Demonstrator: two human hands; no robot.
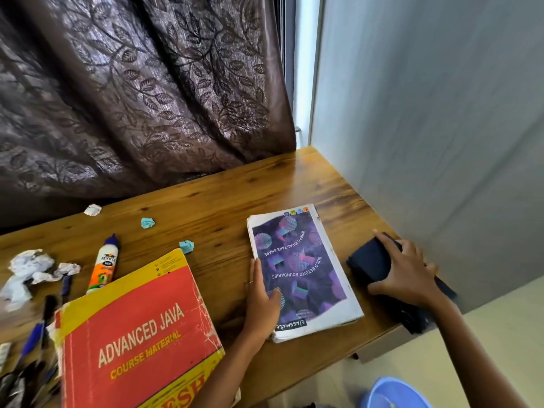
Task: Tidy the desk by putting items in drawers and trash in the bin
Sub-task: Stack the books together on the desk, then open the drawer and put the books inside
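At the right end of a wooden desk [223, 201], a person's right hand [404, 267] lies over a dark navy pouch-like case [368, 265], fingers curled around its top and far side, thumb hooked at its near edge; the case sits at the desk's right rim against a pale grey wall [441, 113]. Just left of that hand lies a purple-and-white "classmate" notebook [303, 269], flat on the wood, its printed cover upside down to the viewer. The left hand [262, 293] rests on the notebook's left edge, fingers straight and pressed together along the side, thumb lying on the cover. Left of that hand, a thick red-and-yellow "Advanced Java" course book [138, 334] is propped at a tilt, its near end running out of frame. Beyond its top corner sit two crumpled blue paper balls [186, 246] [147, 222] and a small white paper ball [92, 209], each apart from the others. Farther left, an orange-and-white glue bottle with a blue cap [104, 265] lies beside crumpled white paper [29, 269] and several blue pens [34, 338]. Behind the desk hangs a brown leaf-patterned curtain [132, 83]. Below the right forearm, a light blue plastic bin [394, 393] shows on the floor.
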